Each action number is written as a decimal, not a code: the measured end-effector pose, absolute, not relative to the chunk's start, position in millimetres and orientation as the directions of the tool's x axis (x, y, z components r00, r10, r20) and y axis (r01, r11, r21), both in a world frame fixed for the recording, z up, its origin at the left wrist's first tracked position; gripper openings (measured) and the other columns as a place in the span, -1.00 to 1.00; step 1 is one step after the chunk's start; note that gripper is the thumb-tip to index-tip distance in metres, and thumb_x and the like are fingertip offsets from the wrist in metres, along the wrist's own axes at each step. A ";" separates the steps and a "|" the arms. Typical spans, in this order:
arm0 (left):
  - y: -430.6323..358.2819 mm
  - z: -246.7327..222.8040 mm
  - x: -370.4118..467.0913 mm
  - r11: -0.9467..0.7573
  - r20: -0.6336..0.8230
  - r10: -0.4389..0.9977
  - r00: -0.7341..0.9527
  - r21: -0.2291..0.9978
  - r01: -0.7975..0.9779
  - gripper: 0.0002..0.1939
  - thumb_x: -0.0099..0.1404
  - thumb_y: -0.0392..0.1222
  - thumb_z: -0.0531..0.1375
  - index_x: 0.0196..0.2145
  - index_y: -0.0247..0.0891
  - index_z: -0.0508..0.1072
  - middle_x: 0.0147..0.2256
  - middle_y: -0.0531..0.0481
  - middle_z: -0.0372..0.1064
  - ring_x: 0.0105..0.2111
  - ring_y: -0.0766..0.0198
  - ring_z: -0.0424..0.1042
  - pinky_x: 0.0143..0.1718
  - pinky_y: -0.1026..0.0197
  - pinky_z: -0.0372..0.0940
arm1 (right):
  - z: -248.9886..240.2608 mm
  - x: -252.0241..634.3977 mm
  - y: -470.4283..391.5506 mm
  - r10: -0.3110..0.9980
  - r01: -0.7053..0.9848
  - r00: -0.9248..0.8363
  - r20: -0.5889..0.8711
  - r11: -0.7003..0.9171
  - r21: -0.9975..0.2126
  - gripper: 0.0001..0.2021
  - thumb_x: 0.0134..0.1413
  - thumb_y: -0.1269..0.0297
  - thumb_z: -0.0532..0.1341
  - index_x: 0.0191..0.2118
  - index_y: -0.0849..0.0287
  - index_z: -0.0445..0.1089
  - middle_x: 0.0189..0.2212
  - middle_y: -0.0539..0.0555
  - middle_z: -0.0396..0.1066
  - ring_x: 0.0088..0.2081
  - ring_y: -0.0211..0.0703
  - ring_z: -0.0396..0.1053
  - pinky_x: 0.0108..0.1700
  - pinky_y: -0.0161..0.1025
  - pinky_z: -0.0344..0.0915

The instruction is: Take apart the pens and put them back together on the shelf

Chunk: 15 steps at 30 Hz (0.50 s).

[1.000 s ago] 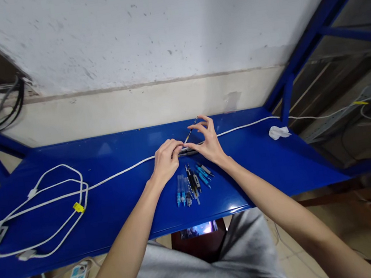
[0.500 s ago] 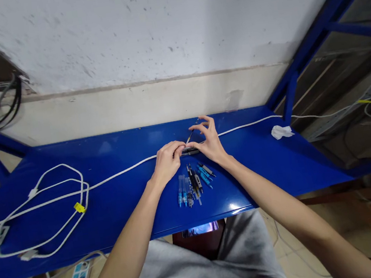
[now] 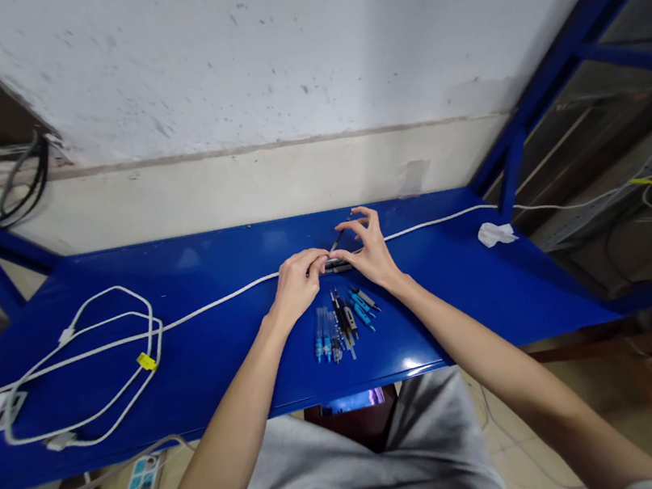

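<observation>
A thin dark pen refill (image 3: 336,241) slants up between my two hands, above the blue bench (image 3: 226,357). My left hand (image 3: 296,279) is closed in a pinch at its lower end, the fingertips hiding that tip. My right hand (image 3: 375,253) holds it too, curled fingers near the upper end and thumb low beside the left fingertips. Just under the hands lie dark pens (image 3: 338,265), partly covered. Nearer me are clear pen barrels (image 3: 320,331) with blue ends, black pen parts (image 3: 342,317), and blue and grey clip pieces (image 3: 362,304).
A white cable (image 3: 212,305) crosses the bench behind the hands and loops at the left, with a yellow tag (image 3: 146,361). Crumpled white tissue (image 3: 496,233) lies at the right. The wall (image 3: 267,180) stands behind; blue frame posts (image 3: 511,172) flank the bench.
The view has shifted slightly. Both hands keep nearly the same pose on the refill, and the parts on the bench lie as before.
</observation>
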<state>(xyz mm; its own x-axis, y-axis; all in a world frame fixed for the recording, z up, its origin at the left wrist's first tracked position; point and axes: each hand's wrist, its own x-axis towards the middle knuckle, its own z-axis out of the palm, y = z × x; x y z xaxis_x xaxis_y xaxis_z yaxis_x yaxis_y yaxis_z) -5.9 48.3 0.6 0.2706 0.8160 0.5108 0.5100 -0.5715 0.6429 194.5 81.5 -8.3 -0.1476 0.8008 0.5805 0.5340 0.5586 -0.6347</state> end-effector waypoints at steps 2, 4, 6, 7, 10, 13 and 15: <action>49.0 0.2 -5.9 -0.571 0.511 0.816 0.270 0.640 0.513 -0.75 0.48 -0.21 0.07 -0.19 -0.22 0.56 -0.36 -0.01 0.52 -0.33 0.23 0.49 -0.18 0.20 0.32 | -7.6 194.3 80.8 0.808 0.541 -0.145 0.571 0.548 -0.638 -0.46 0.01 -0.23 0.37 -0.01 0.03 0.45 0.22 0.23 0.06 0.10 0.15 0.33 0.08 0.20 0.44; 49.1 0.3 -5.8 -0.568 0.506 0.819 0.271 0.641 0.517 -0.76 0.47 -0.22 0.08 -0.19 -0.22 0.56 -0.36 -0.02 0.53 -0.33 0.23 0.49 -0.19 0.20 0.32 | -7.3 193.9 80.4 0.810 0.541 -0.146 0.568 0.546 -0.640 -0.46 0.03 -0.24 0.37 -0.01 0.03 0.45 0.21 0.23 0.06 0.10 0.15 0.33 0.08 0.18 0.44; 48.7 0.8 -6.0 -0.566 0.503 0.820 0.273 0.642 0.517 -0.76 0.47 -0.22 0.08 -0.20 -0.22 0.56 -0.38 -0.01 0.52 -0.35 0.23 0.48 -0.22 0.21 0.31 | -7.5 193.4 80.5 0.803 0.531 -0.147 0.578 0.557 -0.638 -0.46 0.03 -0.24 0.36 -0.01 0.04 0.45 0.21 0.23 0.05 0.10 0.13 0.33 0.08 0.17 0.44; 48.5 1.1 -6.2 -0.567 0.503 0.820 0.273 0.642 0.516 -0.76 0.47 -0.22 0.08 -0.20 -0.22 0.56 -0.39 -0.01 0.51 -0.36 0.24 0.48 -0.23 0.22 0.31 | -7.7 193.2 80.6 0.799 0.526 -0.149 0.583 0.563 -0.637 -0.45 0.02 -0.24 0.36 -0.01 0.04 0.45 0.21 0.23 0.05 0.09 0.13 0.33 0.08 0.17 0.44; 47.9 1.9 -7.0 -0.566 0.502 0.821 0.272 0.652 0.504 -0.76 0.47 -0.22 0.08 -0.19 -0.23 0.57 -0.40 0.00 0.50 -0.38 0.26 0.47 -0.27 0.23 0.30 | -8.4 192.6 80.9 0.798 0.522 -0.149 0.584 0.565 -0.639 -0.45 0.02 -0.25 0.36 -0.01 0.04 0.45 0.22 0.23 0.04 0.08 0.11 0.33 0.08 0.17 0.44; 47.6 1.9 -7.9 -0.571 0.501 0.818 0.281 0.654 0.497 -0.75 0.47 -0.22 0.07 -0.20 -0.23 0.57 -0.38 0.00 0.50 -0.38 0.27 0.45 -0.26 0.23 0.29 | -8.4 192.4 80.4 0.804 0.519 -0.148 0.576 0.559 -0.647 -0.46 0.02 -0.25 0.36 -0.02 0.02 0.46 0.22 0.23 0.05 0.08 0.12 0.33 0.06 0.19 0.45; 47.8 1.2 -8.1 -0.574 0.500 0.817 0.289 0.650 0.499 -0.74 0.48 -0.22 0.07 -0.20 -0.23 0.57 -0.36 0.00 0.50 -0.37 0.27 0.45 -0.25 0.24 0.28 | -8.2 192.5 79.5 0.802 0.514 -0.148 0.579 0.563 -0.648 -0.46 0.01 -0.25 0.37 -0.02 0.02 0.46 0.23 0.22 0.05 0.09 0.13 0.33 0.05 0.19 0.46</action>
